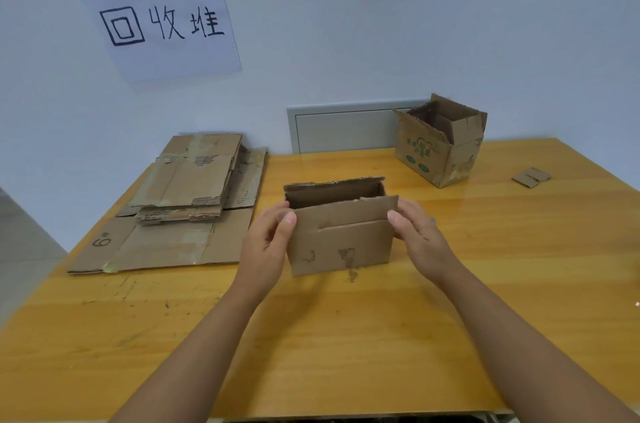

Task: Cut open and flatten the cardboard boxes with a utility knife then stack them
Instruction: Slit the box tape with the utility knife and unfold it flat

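Observation:
A small brown cardboard box [341, 232] stands upright at the middle of the wooden table [311, 336], its top open. My left hand [268, 242] grips its left end, thumb on the near face. My right hand [420, 237] grips its right end the same way. A stack of flattened cardboard boxes [180, 204] lies at the back left of the table. An open box with green print [440, 145] stands at the back right. No utility knife is visible.
A small scrap of cardboard [531, 177] lies near the table's right edge. A paper sign with handwritten characters [162, 24] is taped to the wall. A grey panel [346, 126] is set into the wall behind the table.

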A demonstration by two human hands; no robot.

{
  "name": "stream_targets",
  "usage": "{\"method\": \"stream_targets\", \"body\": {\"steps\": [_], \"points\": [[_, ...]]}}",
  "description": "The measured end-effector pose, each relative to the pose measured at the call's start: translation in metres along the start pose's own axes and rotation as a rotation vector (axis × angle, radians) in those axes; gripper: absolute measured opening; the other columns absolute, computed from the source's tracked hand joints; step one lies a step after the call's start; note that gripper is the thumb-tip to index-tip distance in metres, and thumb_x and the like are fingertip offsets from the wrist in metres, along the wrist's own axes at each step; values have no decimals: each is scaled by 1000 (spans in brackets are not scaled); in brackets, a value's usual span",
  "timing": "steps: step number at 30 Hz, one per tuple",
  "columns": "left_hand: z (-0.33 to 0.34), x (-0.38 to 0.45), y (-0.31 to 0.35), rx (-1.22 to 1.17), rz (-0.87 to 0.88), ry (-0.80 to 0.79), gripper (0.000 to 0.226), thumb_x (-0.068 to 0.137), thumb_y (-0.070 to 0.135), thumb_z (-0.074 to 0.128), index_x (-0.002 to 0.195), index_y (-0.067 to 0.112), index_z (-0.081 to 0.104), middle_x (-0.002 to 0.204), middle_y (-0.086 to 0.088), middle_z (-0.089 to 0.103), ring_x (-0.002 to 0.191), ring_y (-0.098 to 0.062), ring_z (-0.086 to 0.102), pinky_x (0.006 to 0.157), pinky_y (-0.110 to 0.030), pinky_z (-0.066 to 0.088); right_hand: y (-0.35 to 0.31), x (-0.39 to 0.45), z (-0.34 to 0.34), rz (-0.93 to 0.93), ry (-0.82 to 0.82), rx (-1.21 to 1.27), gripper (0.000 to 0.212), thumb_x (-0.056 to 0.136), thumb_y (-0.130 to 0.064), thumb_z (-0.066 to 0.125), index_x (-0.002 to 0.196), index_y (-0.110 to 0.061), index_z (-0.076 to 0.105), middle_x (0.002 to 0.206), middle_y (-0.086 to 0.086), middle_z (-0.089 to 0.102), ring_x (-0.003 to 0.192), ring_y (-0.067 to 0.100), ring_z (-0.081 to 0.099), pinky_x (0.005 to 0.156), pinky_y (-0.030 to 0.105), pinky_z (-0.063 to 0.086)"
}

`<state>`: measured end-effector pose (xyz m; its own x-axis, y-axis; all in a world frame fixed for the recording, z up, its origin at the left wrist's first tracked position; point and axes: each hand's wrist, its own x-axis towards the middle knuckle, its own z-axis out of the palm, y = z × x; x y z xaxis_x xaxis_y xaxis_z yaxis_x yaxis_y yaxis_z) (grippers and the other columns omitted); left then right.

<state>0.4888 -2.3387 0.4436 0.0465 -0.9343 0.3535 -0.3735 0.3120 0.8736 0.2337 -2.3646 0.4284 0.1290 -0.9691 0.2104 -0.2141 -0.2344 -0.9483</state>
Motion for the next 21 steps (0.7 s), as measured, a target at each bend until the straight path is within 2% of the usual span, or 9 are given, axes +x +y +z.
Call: {"method": "stream_targets", "body": {"steps": [2, 4, 7, 8, 10, 12, 15, 18, 21], "points": [[4, 7, 5, 44, -48, 74, 20, 101, 42, 47, 118, 35, 55, 111, 15, 59, 99, -5, 60, 69, -14, 48, -6, 5, 3, -4, 82, -89, 16, 104, -37, 44, 106, -37, 60, 115, -12, 54, 107, 1, 53, 89, 20, 44], [5, 17, 8, 130, -100, 100, 44, 100, 39, 50, 142, 34, 37, 119, 14, 49, 96, -2, 57, 68, -18, 44, -12, 13, 6, 42, 163, -153, 10, 102, -32, 49, 106, -28, 58, 114, -6, 54, 104, 8, 53, 77, 15, 41], [1, 29, 7, 258, -106, 19, 69, 98, 30, 53, 154, 41, 14, 136, 15, 28, 90, -2, 57, 70, -19, 42, -19, 22, 7, 80, 168, -206, 41, 101, -23, 53, 140, -25, 39, 137, -7, 39, 103, 11, 54, 78, 20, 43], [-1, 32, 7, 293, -90, -30, 68, 99, 28, 52, 154, 42, 15, 140, 18, 24, 92, -1, 57, 73, -19, 43, -21, 23, 6, 53, 123, -265, 53, 101, -20, 50, 149, -28, 29, 145, -10, 31, 105, 11, 54, 85, 25, 45], [-2, 38, 3, 360, -60, -92, 54, 100, 26, 48, 151, 35, 31, 151, 16, 24, 107, -1, 53, 87, -25, 44, -23, 27, 5, -34, 22, -397, 59, 103, -15, 43, 155, -31, 20, 158, -14, 21, 128, 12, 44, 108, 34, 38], [-3, 40, -3, 363, -56, -98, 38, 102, 27, 46, 139, 28, 50, 149, 12, 33, 123, -4, 44, 100, -29, 39, -23, 30, 2, -77, -40, -468, 49, 105, -15, 37, 152, -26, 33, 159, -11, 28, 141, 3, 28, 120, 36, 23], [-2, 34, -11, 288, -62, -94, 29, 102, 31, 46, 129, 32, 57, 141, 12, 42, 126, 1, 39, 105, -31, 40, -13, 26, -7, -92, -140, -501, 44, 106, -33, 40, 149, -28, 40, 157, -18, 28, 139, -6, 22, 119, 37, 22], [-1, 27, -15, 128, -140, -142, 30, 101, 43, 46, 131, 45, 51, 141, 14, 43, 119, 10, 41, 92, -16, 39, -2, 22, -12, -86, -262, -523, 76, 89, -62, 53, 154, -36, 25, 160, -26, 10, 142, -5, 15, 111, 28, 24], [-2, 28, -15, 32, -162, -168, 41, 96, 58, 43, 136, 48, 47, 145, 15, 41, 126, 3, 41, 95, -25, 47, 0, 26, -10, -121, -100, -475, 74, 82, -68, 50, 147, -32, 40, 157, -16, 30, 142, 3, 29, 112, 30, 31]]}}
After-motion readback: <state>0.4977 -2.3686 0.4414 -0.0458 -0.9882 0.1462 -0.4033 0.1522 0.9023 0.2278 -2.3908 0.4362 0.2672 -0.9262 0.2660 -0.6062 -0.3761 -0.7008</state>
